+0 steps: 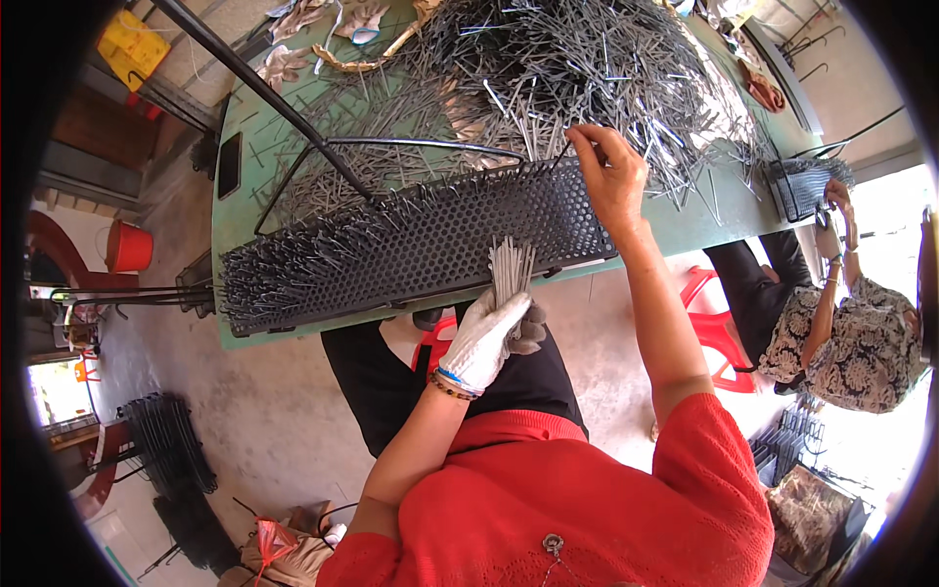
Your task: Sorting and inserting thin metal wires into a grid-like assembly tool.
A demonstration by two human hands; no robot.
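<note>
Head view: thin grey metal pins point(511, 269) bundled in gloved left hand point(486, 339).

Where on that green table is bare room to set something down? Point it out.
Bare green table shows in a strip by the right hand, between the perforated rack and the table's near right edge. A narrower strip runs along the left edge beside the dark flat object. The middle and far side are crowded with the pile of metal pins.

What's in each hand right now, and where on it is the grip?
The gloved left hand grips a bundle of thin metal rods by its lower end. The bare right hand pinches one thin rod at its upper end, over the perforated black panel.
</note>
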